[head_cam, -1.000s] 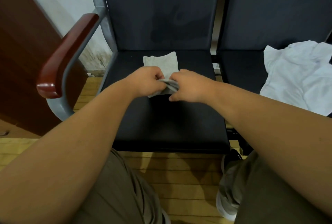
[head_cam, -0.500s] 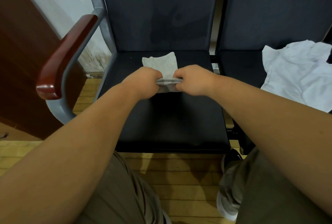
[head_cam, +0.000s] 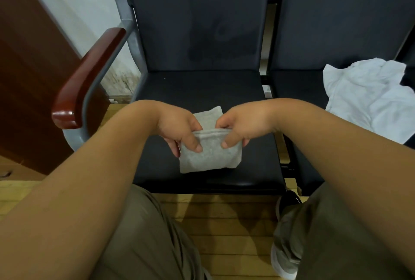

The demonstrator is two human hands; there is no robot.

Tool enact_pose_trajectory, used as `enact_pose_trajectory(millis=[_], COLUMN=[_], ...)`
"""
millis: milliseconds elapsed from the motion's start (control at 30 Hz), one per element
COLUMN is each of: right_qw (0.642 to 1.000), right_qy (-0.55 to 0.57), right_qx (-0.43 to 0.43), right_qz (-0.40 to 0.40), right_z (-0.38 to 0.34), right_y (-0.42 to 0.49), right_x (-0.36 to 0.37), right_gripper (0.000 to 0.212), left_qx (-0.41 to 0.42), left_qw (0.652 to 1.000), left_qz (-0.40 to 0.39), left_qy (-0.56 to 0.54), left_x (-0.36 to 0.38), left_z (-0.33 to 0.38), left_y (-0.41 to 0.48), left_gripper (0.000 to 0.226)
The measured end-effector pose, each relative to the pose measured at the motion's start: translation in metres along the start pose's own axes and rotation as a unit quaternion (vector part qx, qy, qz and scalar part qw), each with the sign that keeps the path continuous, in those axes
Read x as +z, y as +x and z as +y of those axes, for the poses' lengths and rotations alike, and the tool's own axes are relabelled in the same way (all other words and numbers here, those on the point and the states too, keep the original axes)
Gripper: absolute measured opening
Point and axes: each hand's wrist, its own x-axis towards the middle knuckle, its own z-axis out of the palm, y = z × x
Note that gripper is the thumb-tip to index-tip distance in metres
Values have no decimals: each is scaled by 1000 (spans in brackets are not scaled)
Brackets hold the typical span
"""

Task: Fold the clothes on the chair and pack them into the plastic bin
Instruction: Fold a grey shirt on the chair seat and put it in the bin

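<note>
A single wide-angle view from the person's head; it faces forward and down; the chair seat (head_cam: 202, 91) lies close below.

White wall (head_cam: 74, 5) upper left, stained low down. Dark brown wood panel (head_cam: 24, 73) far left. Yellowish plank floor (head_cam: 224, 219) along bottom. Dark padded centre chair (head_cam: 202, 86) and right chair (head_cam: 336, 21) side by side. Grey metal frame (head_cam: 129, 23), glossy red-brown armrest (head_cam: 89, 73) at left.

A white wall (head_cam: 74, 10), stained near its base, is seen at the upper left. A dark brown wooden panel (head_cam: 27, 77) is placed beside it. Pale wooden floorboards (head_cam: 224, 219) are laid below.
</note>
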Motion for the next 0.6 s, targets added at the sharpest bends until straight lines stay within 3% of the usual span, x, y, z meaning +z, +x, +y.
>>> enact_pose_trajectory(millis=[267, 600], right_qw=[976, 968], right_qy=[112, 94], right_qx=[-7, 10], right_qz=[185, 232], right_z=[14, 23], right_y=[23, 70], right_x=[-20, -20], right_gripper=[17, 19], left_qx=[12, -60], left_qw=[962, 951], left_qz=[261, 284], left_qy=[76, 110], left_x=[-27, -42], left_z=[-11, -20], left_y=[11, 40], left_gripper=[13, 16])
